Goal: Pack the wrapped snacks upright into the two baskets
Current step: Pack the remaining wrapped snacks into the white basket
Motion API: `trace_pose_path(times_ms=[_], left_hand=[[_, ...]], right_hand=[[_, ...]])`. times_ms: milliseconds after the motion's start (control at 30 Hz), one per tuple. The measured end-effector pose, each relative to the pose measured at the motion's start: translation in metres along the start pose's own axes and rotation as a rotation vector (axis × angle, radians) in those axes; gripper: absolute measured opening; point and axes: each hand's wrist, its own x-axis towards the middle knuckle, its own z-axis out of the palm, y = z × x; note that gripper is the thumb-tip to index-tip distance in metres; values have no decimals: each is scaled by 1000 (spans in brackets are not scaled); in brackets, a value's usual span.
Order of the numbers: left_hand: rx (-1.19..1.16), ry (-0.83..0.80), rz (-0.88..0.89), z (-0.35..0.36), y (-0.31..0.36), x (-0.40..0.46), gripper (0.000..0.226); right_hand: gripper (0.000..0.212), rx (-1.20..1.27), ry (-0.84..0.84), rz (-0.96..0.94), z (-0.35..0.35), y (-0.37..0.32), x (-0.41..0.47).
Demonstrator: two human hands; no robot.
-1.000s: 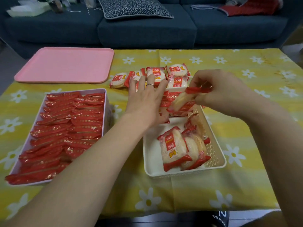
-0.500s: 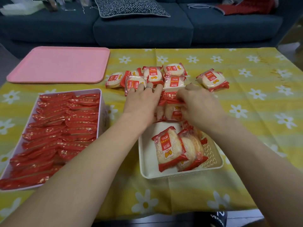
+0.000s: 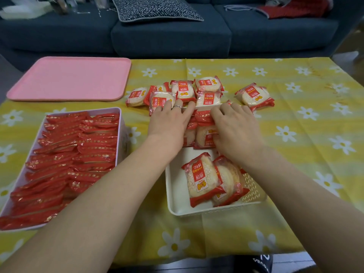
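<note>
In the head view, two wrapped rice-cracker snacks (image 3: 204, 179) are leaning, tilted rather than upright, in the near half of the white basket (image 3: 173, 196), toward six o'clock from both hands. The basket's long axis is running from six to twelve o'clock.

Further up, the row of snacks (image 3: 204, 133) is standing on edge at the far end of the basket, faces toward six o'clock, and both hands are meeting there. The left hand (image 3: 169, 125) is lying with straight fingers over the nine o'clock end of the row, fingertips reaching the far rim and the loose packets beyond it; it seems to be bracing rather than gripping. The right hand (image 3: 234, 133) is covering the three o'clock end, fingers bent round a packet, seemingly pressing it into line. Both hands are about equally near the row.

At twelve o'clock, just past the rim, loose snacks (image 3: 183, 91) are lying flat on the surface (image 3: 307, 146), with one more packet (image 3: 254, 96) at one o'clock, nearer the right hand. At nine o'clock the pink basket (image 3: 118, 119) is sitting full of red packets (image 3: 74, 150).
</note>
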Motion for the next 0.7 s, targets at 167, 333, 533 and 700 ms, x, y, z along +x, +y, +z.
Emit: trace_pose_path(times_ms=[167, 333, 533, 700], left_hand=[[-50, -31, 0, -4, -1, 0, 99], [0, 2, 4, -1, 2, -1, 99], [-162, 56, 59, 0, 15, 0, 118], [-171, 148, 28, 4, 21, 9, 89]], right_hand=[[36, 5, 32, -30, -6, 0, -1], [33, 5, 33, -106, -6, -5, -2], [31, 41, -8, -48, -8, 0, 2], [29, 123, 49, -2, -8, -7, 2]])
